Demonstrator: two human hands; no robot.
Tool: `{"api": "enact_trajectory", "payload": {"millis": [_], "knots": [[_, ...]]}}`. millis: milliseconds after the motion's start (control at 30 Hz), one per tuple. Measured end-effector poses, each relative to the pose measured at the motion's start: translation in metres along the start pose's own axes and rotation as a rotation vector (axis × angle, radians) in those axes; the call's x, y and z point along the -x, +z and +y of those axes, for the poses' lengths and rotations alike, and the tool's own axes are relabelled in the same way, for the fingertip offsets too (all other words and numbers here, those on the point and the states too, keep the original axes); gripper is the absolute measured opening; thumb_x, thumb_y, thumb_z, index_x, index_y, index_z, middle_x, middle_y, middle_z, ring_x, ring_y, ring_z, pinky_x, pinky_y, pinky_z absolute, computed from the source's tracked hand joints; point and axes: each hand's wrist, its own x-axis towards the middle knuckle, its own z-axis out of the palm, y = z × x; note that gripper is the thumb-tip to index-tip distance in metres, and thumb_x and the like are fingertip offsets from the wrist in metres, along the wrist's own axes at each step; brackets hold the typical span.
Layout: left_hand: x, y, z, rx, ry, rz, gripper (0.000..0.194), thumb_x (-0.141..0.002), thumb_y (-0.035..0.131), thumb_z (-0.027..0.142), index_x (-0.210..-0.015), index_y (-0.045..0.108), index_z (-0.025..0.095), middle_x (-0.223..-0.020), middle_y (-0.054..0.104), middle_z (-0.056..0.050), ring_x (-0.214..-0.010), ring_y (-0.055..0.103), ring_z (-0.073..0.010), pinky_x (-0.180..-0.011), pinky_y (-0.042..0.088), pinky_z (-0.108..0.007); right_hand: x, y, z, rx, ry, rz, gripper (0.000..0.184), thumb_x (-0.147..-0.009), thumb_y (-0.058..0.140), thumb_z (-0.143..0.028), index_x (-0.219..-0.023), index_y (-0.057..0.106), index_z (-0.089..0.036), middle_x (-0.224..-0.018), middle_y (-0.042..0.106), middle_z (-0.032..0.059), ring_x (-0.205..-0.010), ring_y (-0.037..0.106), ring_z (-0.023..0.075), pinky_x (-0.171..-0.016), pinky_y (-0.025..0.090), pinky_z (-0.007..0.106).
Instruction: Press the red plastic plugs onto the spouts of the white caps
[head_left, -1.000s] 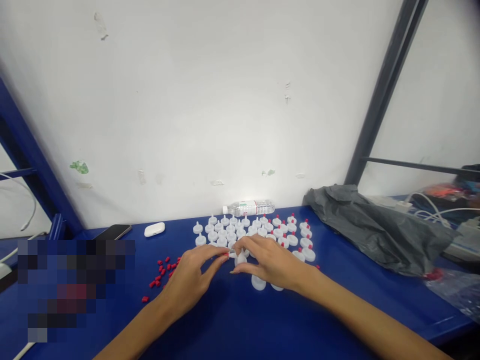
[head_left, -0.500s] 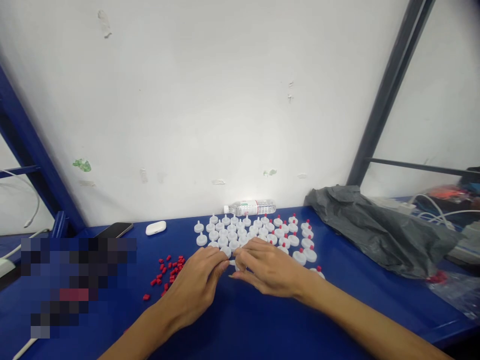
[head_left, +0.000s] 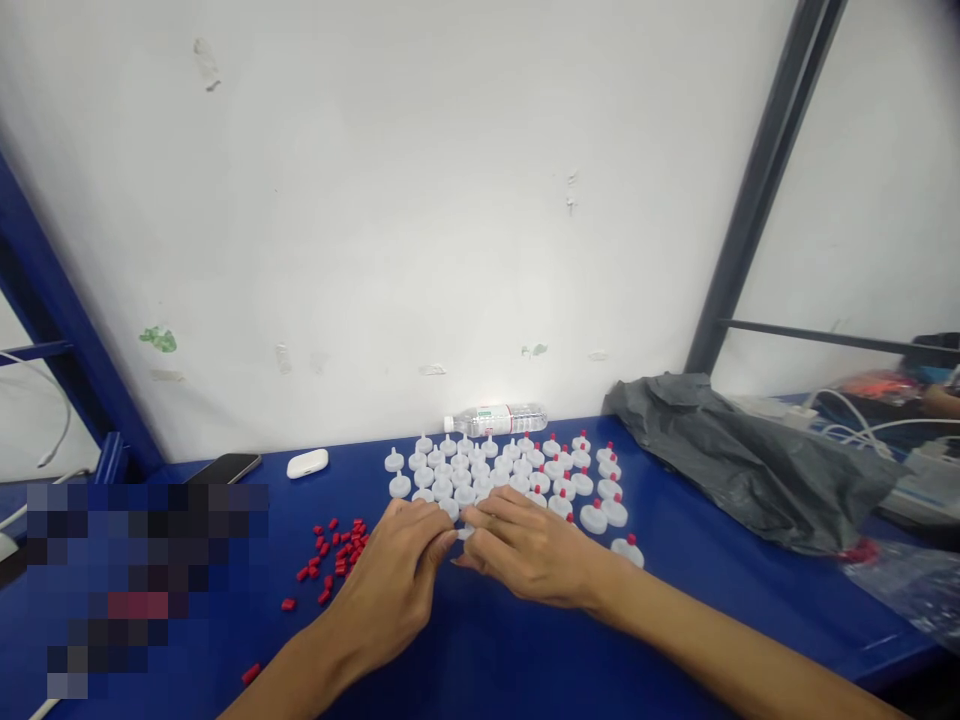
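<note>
My right hand [head_left: 529,545] is closed around a white plastic nozzle cap [head_left: 466,534], its spout pointing left. The fingers of my left hand [head_left: 405,565] are pinched at the spout's tip; whatever lies between them is hidden. Behind both hands stand several white nozzle caps [head_left: 400,486] with bare spouts, spout up. To the right, several more nozzle caps [head_left: 593,516] wear small red tips. Loose red tips [head_left: 341,567] lie scattered left of my left hand.
Against the wall lies a clear bottle [head_left: 495,419] on its side. A white earbud case [head_left: 307,463] and a phone [head_left: 225,468] rest at the back left. A grey plastic bag [head_left: 750,470] covers part of the right side of the blue table [head_left: 510,660].
The view has shifted slightly. My hands stay together at the nozzle cap, with the right fingers curled a little more tightly around it.
</note>
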Motion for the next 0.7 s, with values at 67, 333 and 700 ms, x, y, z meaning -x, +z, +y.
{"api": "enact_trajectory", "payload": {"millis": [67, 333, 700], "knots": [[-0.003, -0.004, 0.003, -0.002, 0.008, 0.002, 0.037, -0.107, 0.029, 0.032, -0.078, 0.049, 0.021, -0.080, 0.058, -0.001, -0.076, 0.050, -0.0190, -0.080, 0.037, -0.037, -0.002, 0.004, -0.002, -0.053, 0.005, 0.013, 0.024, -0.104, 0.047, -0.021, -0.081, 0.054, -0.019, -0.073, 0.063, 0.0028, -0.068, 0.054, 0.0163, -0.069, 0.045, 0.031], [-0.015, -0.041, -0.036, -0.359, 0.039, 0.132, 0.033, -0.104, 0.035, 0.031, -0.096, 0.066, 0.021, -0.088, 0.067, -0.007, -0.086, 0.052, -0.0252, -0.081, 0.038, -0.040, 0.002, -0.001, 0.018, -0.364, 0.419, -0.046, 0.034, -0.102, 0.054, -0.030, -0.134, 0.047, -0.020, -0.115, 0.070, 0.0116, -0.106, 0.064, 0.0238, -0.091, 0.053, 0.042], [-0.006, -0.072, -0.093, -0.402, -0.308, -0.170, 0.028, -0.088, 0.054, 0.042, -0.082, 0.076, 0.026, -0.085, 0.073, -0.009, -0.093, 0.061, -0.0324, -0.079, 0.044, -0.039, 0.007, -0.037, 0.066, -0.524, 0.628, -0.225, 0.019, -0.095, 0.064, -0.042, -0.096, 0.074, -0.026, -0.110, 0.070, 0.0043, -0.102, 0.065, 0.0210, -0.089, 0.050, 0.038]]}}
